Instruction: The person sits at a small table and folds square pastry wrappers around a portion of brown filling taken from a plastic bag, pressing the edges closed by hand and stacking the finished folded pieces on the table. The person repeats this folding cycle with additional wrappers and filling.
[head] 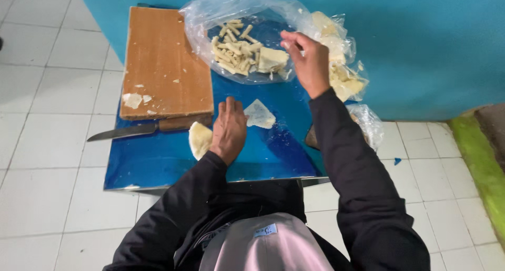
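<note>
From the head view, the left hand (229,128) is lying flat and open on the blue table (158,160), grasping nothing, between a pale folded wrapper (200,139) and a flat one (260,114). The right hand (307,60) is hovering over the clear bag (247,34) of rolled sticks (234,52), fingers loose, apparently empty. Rolling well probably means pressing evenly and keeping the roll tight

A pale dough wrapper (200,139) lies flat on the blue table, another folded triangular piece (260,114) nearby.
</note>
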Demonstrator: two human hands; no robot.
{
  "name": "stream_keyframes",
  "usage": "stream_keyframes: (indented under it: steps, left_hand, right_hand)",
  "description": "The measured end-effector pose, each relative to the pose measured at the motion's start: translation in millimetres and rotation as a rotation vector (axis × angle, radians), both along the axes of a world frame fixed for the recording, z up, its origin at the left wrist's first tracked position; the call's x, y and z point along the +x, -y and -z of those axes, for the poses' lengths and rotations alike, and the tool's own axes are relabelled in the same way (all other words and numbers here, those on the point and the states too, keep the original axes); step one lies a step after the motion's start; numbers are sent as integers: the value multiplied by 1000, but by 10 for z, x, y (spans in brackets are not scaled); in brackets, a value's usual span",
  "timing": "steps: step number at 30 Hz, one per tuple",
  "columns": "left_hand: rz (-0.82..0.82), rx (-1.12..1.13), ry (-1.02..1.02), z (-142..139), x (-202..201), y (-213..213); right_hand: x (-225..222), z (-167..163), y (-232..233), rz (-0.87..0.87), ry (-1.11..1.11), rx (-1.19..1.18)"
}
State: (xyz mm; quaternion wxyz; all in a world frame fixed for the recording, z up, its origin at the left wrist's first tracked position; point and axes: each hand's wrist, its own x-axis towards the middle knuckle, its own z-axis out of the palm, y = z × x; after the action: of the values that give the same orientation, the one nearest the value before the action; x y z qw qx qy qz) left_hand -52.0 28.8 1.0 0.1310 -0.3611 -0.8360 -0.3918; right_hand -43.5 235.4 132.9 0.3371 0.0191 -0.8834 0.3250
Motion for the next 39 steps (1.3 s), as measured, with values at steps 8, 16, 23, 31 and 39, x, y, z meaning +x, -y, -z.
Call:
stream_keyframes:
  steps: [8,16,23,31,39]
  left_hand:
    - [-56,-122,-56,101,-97,-118]
    - [65,144,178,-133,-95,-191]
    - [216,492,522,-293,-109,-398]
    - [36,246,307,22,278,256]
    - [50,315,373,85,415,344]
  right_hand:
    - [1781,76,-671,272,507,408]
    - [1922,947,-928,458,711,644]
    - [1827,1014,-983,444,706,680]
    - [1694,570,-778,197,408,166]
    - [984,984,625,-128,371,181]
